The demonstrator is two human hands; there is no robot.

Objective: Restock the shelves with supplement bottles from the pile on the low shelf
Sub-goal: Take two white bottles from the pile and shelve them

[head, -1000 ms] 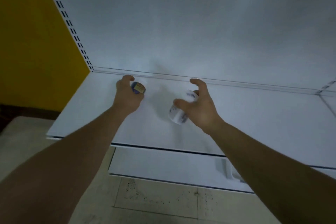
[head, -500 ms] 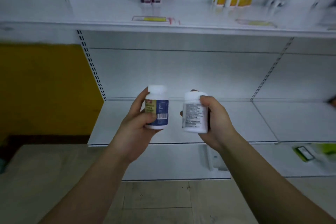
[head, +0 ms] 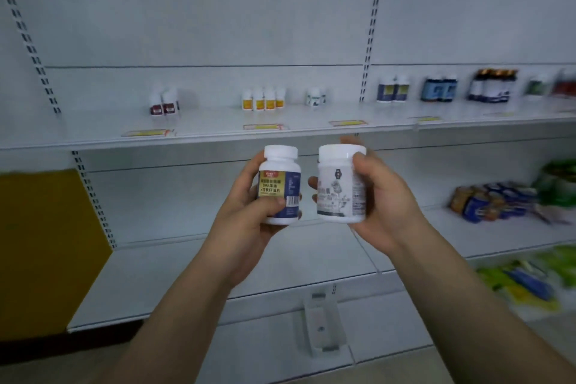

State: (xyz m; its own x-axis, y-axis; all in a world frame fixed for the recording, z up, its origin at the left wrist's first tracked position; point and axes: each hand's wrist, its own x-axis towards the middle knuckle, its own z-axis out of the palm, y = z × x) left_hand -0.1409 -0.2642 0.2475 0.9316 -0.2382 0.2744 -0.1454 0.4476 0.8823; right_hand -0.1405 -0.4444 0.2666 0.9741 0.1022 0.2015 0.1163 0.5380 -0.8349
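My left hand (head: 246,221) grips a white bottle with a blue and yellow label (head: 280,185), held upright in front of me. My right hand (head: 385,206) holds a wider white bottle with a pale grey label (head: 338,184), also upright, just right of the first. Both bottles hang in the air below the front edge of the upper shelf (head: 218,134). On that shelf stand small groups of bottles: red-labelled ones (head: 163,103), yellow-labelled ones (head: 263,99), a white pair (head: 315,97), and blue-labelled ones (head: 392,89).
Further right on the upper shelf are dark blue bottles (head: 439,89) and brown-capped ones (head: 492,86). The middle shelf (head: 467,227) carries packaged goods (head: 495,201) at the right. Green and blue packets (head: 526,280) lie lower right. A yellow wall (head: 46,243) bounds the left.
The bottles were picked off the low shelf a second ago and have been raised upright. My view has tilted up, bringing the stocked upper shelf into sight, and the bottles now sit nearer to it.
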